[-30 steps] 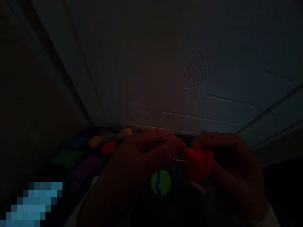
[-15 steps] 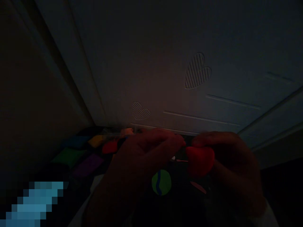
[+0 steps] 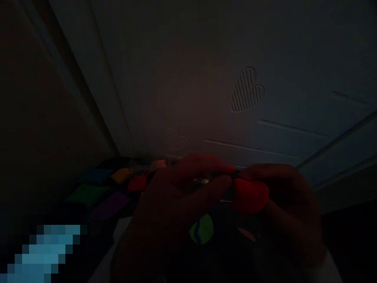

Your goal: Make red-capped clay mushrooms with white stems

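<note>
The scene is very dim. A flattened lump of bright red modelling clay (image 3: 250, 196) is gripped in my right hand (image 3: 290, 208), between its thumb below and its fingers above. My left hand (image 3: 188, 192) reaches in from the other side, its thumb and fingers apart, with the tips close to the clay's left edge. Whether they touch it I cannot tell. Below the hands lies a green disc (image 3: 206, 230) with a wavy blue stripe. A thin pink tool (image 3: 246, 234) rests to the right of the disc. Another slim pink piece (image 3: 226, 201) shows between the hands.
Several coloured packets lie to the left, among them a green one (image 3: 87, 195), a purple one (image 3: 110, 204), a red one (image 3: 137, 182) and a yellow one (image 3: 120, 175). A pale panel (image 3: 206, 78) with embossed hearts rises behind the work area. A pixelated blue patch (image 3: 44, 253) covers the lower left.
My left thumb and fingers have parted, and its fingertips are nearer the clay. The red clay has turned slightly in my right hand. The view has shifted a little.
</note>
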